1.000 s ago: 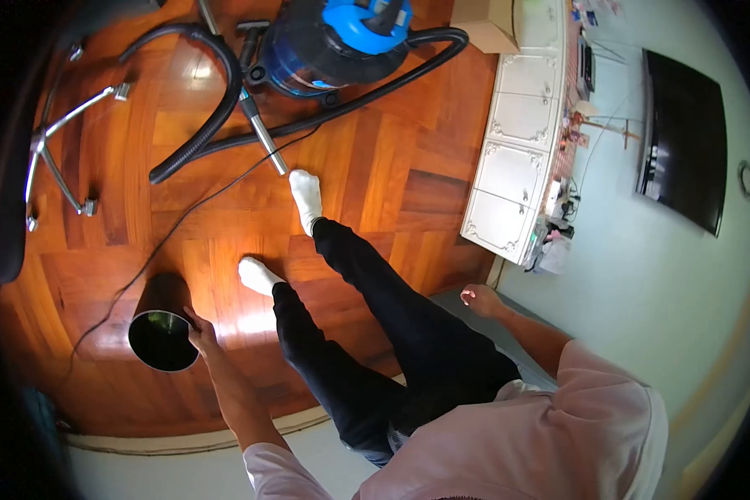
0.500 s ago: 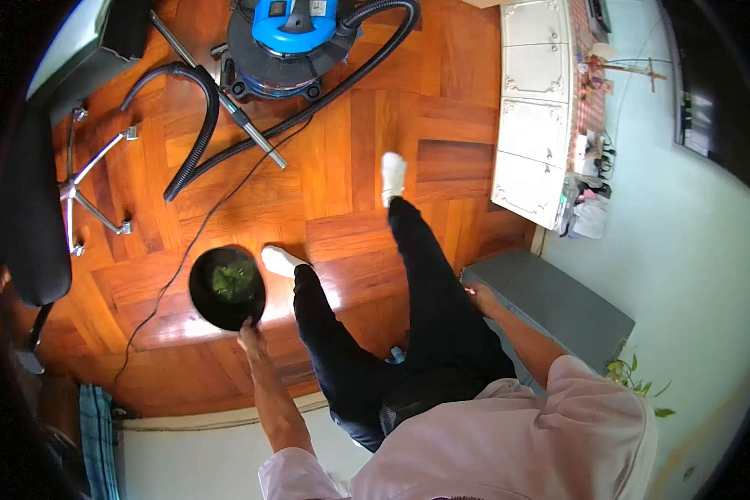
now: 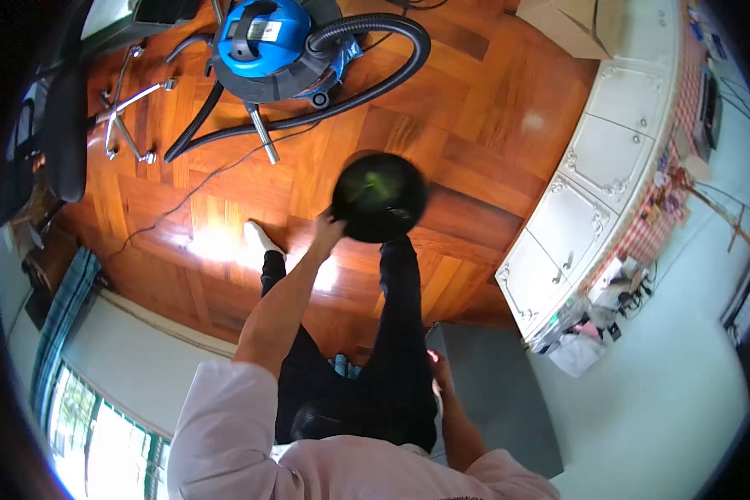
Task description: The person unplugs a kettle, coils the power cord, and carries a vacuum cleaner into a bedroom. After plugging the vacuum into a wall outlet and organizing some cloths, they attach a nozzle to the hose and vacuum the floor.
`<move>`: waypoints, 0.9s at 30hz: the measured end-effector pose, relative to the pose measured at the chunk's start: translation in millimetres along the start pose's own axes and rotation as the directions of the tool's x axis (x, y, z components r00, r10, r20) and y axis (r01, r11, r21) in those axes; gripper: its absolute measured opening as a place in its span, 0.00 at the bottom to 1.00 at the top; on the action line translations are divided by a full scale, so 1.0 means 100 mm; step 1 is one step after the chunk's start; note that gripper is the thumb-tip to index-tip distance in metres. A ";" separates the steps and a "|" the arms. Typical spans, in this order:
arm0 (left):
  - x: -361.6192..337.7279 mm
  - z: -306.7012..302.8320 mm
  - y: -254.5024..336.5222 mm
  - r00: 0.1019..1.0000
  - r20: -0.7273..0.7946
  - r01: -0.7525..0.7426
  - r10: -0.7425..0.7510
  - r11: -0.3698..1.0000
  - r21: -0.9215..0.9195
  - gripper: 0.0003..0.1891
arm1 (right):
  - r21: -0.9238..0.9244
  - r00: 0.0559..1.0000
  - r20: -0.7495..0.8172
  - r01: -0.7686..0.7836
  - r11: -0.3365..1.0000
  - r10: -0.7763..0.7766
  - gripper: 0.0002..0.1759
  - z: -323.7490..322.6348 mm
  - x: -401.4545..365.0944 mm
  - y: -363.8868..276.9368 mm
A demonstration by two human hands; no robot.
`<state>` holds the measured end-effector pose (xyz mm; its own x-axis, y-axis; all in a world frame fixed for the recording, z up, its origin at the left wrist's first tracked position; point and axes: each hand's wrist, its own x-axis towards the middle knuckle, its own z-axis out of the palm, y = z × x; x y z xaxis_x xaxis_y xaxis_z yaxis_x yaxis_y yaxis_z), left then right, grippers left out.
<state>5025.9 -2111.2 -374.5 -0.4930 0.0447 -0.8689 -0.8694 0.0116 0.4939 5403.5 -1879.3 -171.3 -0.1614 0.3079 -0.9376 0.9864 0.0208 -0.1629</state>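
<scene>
My left hand (image 3: 329,232) grips the near-left rim of a black round container (image 3: 381,227), held out in front of me above the floor. Leafy-looking green matter (image 3: 373,188) shows inside it, blurred by motion. The container hides one of my feet; my other foot, in a white sock (image 3: 261,237), is on the floor. My right hand (image 3: 442,372) hangs low beside my thigh, close to a grey flat-topped piece of furniture (image 3: 500,392). Its fingers are partly hidden, and whether they hold anything does not show.
A blue and black vacuum cleaner (image 3: 267,42) with its hose (image 3: 421,54) lies ahead. A thin cable (image 3: 196,198) crosses the wooden floor. White cabinets (image 3: 598,158) line the right side, near a cardboard box (image 3: 571,21). A chair base (image 3: 125,108) stands left.
My left hand has carried the black container to the right and forward, from beside my feet to in front of my leg. The view has turned and moved; my right hand remains low at my side.
</scene>
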 end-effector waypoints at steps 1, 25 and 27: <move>0.19 0.38 -0.04 0.999 0.038 0.024 -0.025 0.999 0.043 0.28 | 0.051 0.999 0.027 -0.024 0.998 0.023 0.13 -0.04 0.02 0.07; 1.66 3.87 0.39 0.940 0.339 -0.289 0.030 0.596 0.749 0.21 | 0.304 0.958 0.166 -0.274 0.912 0.233 0.18 -0.69 0.49 -0.52; 1.51 3.71 0.42 0.908 0.405 -0.393 0.108 0.553 0.734 0.33 | 0.302 0.982 0.152 -0.153 0.941 0.111 0.13 -0.88 0.58 -0.76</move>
<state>4927.3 -1733.3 -473.0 -0.5288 0.4460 -0.7221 -0.2636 0.7225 0.6392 5321.6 -1779.5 -186.3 -0.0537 0.1601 -0.9856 0.9438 -0.3143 -0.1025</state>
